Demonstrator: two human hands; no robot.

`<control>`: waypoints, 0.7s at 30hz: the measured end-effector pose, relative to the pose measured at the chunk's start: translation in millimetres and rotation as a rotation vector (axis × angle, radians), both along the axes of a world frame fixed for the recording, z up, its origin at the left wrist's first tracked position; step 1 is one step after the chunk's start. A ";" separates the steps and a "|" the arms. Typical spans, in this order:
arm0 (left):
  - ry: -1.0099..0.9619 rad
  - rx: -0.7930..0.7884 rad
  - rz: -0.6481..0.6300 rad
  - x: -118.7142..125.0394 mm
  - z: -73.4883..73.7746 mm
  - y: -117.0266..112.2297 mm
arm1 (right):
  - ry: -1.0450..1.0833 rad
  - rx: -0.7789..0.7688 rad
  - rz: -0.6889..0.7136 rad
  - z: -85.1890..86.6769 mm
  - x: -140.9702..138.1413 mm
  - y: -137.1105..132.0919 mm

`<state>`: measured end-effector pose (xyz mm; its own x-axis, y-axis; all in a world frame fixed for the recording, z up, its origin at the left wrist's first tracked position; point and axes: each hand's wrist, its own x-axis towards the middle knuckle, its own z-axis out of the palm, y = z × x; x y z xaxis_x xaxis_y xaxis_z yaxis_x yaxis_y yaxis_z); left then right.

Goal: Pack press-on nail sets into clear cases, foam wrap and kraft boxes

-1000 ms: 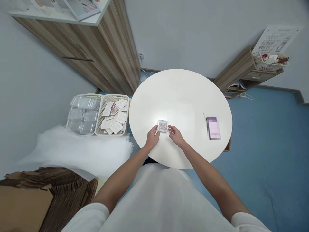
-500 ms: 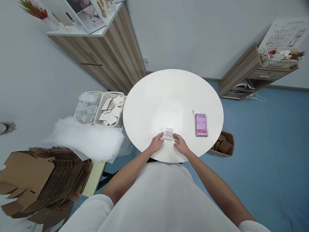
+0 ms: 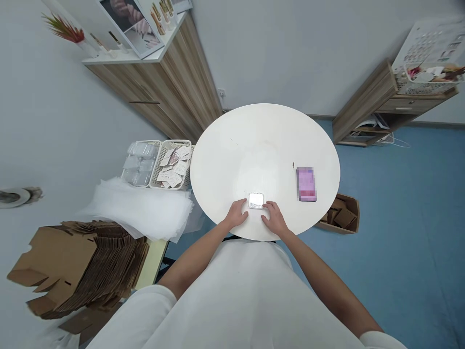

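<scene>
A small clear plastic case lies flat near the front edge of the round white table. Its top face is now a bright white glare, so what it holds is hard to make out. On its left side is my left hand, fingers stretched and thumb apart, with the fingertips just beside the case's edge. My right hand rests on the other side, also with its fingers extended. The fingertips there are at or very near the case's right edge.
A pixelated pink-purple item lies on the table's right. Left of the table are a basket of cards, a basket of clear boxes, white sheets and stacked flat cardboard boxes. A cardboard box stands on the floor at right.
The case's top went from clear, with small pieces showing, to a bright white glare. Both hands stay beside it with little movement. The whole view has shifted slightly.
</scene>
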<state>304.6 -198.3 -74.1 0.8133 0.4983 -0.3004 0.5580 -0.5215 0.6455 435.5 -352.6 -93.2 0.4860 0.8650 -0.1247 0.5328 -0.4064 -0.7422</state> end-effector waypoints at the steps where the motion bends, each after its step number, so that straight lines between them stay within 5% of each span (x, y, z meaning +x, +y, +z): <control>1: -0.003 0.031 -0.041 -3.2 -0.8 1.8 | -0.074 -0.025 0.061 0.3 -1.8 -3.2; 5: -0.001 0.111 -0.299 -14.0 -3.6 6.8 | -0.327 -0.150 0.290 -1.5 -8.1 -12.6; 9: 0.043 0.193 -0.445 -16.8 -3.9 6.5 | -0.487 -0.194 0.340 -5.0 -11.8 -9.4; 15: 0.083 0.324 -0.546 -14.2 -0.8 5.8 | -0.473 -0.219 0.288 1.2 -11.6 0.3; 21: 0.086 0.353 -0.494 -15.1 -1.3 11.7 | -0.299 -0.144 0.194 15.4 -8.8 -12.9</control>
